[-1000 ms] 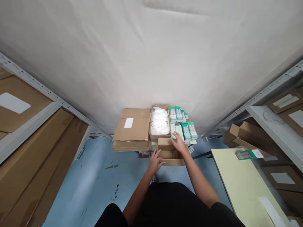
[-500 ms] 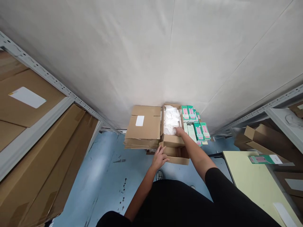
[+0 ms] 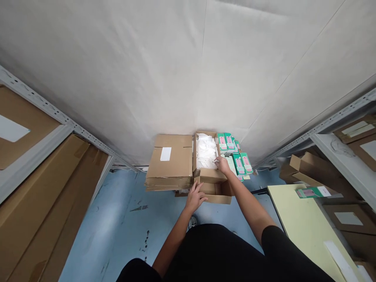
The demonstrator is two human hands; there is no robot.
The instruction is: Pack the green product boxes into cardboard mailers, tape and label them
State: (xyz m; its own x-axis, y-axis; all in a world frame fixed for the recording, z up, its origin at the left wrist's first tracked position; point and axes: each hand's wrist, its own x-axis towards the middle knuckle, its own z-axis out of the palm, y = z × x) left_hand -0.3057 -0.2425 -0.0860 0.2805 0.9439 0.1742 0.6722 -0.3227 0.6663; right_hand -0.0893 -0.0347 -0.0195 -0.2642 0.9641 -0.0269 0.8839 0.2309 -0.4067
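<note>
My left hand point(image 3: 195, 198) grips the left wall of an open cardboard box point(image 3: 217, 199), its fingers over the rim. That box looks bare inside where I can see its bottom. Just beyond it stands a second cardboard box point(image 3: 194, 156), filled with thin white packets point(image 3: 206, 148). My right hand point(image 3: 223, 164) is at this box's near right corner, fingers bent together at the edge of the packets. Whatever lies between those fingertips is too small to make out. Green and pink product boxes point(image 3: 239, 164) stand right beside the right hand.
Flattened cartons point(image 3: 176, 160) lie stacked to the left. A pale yellow table point(image 3: 299, 219) at right bears a green box point(image 3: 313, 192). Shelving with large cartons point(image 3: 53, 196) lines the left; another shelf point(image 3: 337, 149) stands right. A grey wall point(image 3: 164, 78) closes the back.
My right hand has drawn back slightly from the white packets toward the box's right edge. My left hand stays on the nearer box. The whole view has shifted a little.
</note>
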